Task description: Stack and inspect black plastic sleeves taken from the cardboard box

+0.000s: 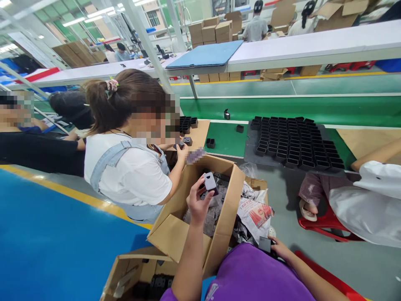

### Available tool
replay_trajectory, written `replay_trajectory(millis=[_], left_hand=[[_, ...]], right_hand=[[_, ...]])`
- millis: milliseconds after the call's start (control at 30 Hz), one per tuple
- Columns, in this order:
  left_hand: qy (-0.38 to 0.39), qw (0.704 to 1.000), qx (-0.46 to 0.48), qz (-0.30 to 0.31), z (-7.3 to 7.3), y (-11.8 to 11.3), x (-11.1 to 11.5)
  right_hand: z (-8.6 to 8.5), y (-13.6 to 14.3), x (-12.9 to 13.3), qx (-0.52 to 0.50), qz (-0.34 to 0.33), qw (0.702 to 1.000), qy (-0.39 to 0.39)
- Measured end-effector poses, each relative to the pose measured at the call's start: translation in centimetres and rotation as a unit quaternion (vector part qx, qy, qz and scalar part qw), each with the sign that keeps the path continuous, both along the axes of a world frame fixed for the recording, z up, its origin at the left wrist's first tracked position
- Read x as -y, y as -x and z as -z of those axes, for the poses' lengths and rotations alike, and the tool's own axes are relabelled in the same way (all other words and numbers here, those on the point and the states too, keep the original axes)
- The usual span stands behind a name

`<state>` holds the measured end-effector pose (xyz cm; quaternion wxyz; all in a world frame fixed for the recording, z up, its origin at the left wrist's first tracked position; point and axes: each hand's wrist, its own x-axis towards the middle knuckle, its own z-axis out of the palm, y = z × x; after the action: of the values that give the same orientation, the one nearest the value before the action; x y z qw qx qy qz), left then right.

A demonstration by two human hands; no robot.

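Observation:
My left hand (198,204) is raised over an open cardboard box (236,184), its fingers closed round a small black plastic case (210,181). The case shows a smooth grey-looking face with a small dark cutout. Low beside my purple shirt, my right hand (281,249) grips another dark plastic case (265,243), partly hidden by the hand and shirt. Inside the box under my left hand lie grey trays or packing (211,219) with dark parts among them. A second carton (116,274) at the lower left holds several black pieces (158,283).
Rows of black open cases (294,140) stand on a dark sheet on the green bench (224,133). A co-worker (131,175) in white handles parts at left. Another person (369,200) sits at right on a red stool (326,225). Crumpled printed wrapping (255,211) lies beside the box.

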<state>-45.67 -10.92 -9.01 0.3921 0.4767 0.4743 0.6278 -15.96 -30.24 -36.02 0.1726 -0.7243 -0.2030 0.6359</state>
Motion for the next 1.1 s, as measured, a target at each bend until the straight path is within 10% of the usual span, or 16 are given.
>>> replay_trajectory(millis=[400, 833, 1100], left_hand=[[0.286, 0.928, 0.237, -0.029, 9.3, -2.0, 0.4], [0.334, 0.937, 0.096, -0.029, 11.6, -0.1, 0.5], [0.188, 0.980, -0.055, -0.041, 10.0, 0.7, -1.3]], right_hand=[[0.8, -0.1, 0.6, 0.020, -0.003, 1.000, 0.012], [1.1, 0.0, 1.1, 0.007, -0.004, 1.000, -0.004], [1.7, -0.1, 1.1, 0.019, 0.008, 1.000, 0.001]])
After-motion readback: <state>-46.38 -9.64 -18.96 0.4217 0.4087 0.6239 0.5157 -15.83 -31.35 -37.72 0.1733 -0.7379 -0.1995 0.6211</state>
